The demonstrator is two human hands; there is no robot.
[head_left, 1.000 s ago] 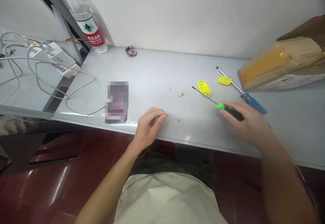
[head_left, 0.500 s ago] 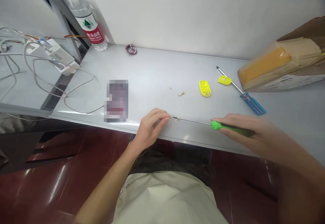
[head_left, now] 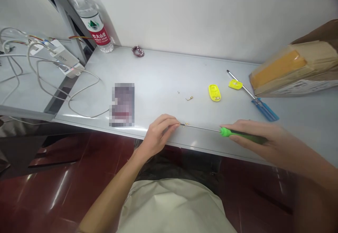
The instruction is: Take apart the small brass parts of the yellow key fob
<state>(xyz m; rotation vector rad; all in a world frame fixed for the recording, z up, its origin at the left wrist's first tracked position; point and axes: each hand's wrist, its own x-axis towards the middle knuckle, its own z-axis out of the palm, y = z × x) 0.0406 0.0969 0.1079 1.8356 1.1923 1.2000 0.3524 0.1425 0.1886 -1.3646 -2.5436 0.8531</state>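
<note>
My right hand [head_left: 253,134] is wrapped round the green handle of a screwdriver [head_left: 225,132], whose shaft points left, low over the table's front part. My left hand [head_left: 162,134] has its thumb and fingers pinched at the screwdriver's tip; whatever lies between the fingertips is too small to make out. A tiny brass-coloured piece [head_left: 187,123] shows beside the shaft near the tip. Farther back lie a small metal piece [head_left: 189,98], a yellow shell [head_left: 214,93] and a smaller yellow part [head_left: 235,84], which rests against the shaft of a blue-handled screwdriver [head_left: 265,109].
A blurred-out flat object [head_left: 123,104] lies on the table [head_left: 158,74] at the left, near white cables and a power adapter [head_left: 64,58]. A water bottle [head_left: 97,32] and a beaded bracelet [head_left: 137,51] stand at the back. On the right is a cardboard box [head_left: 293,69].
The view has shifted slightly. The brass-coloured piece by the screwdriver tip now shows above the shaft as well as below it. Both hands keep nearly the same pose.
</note>
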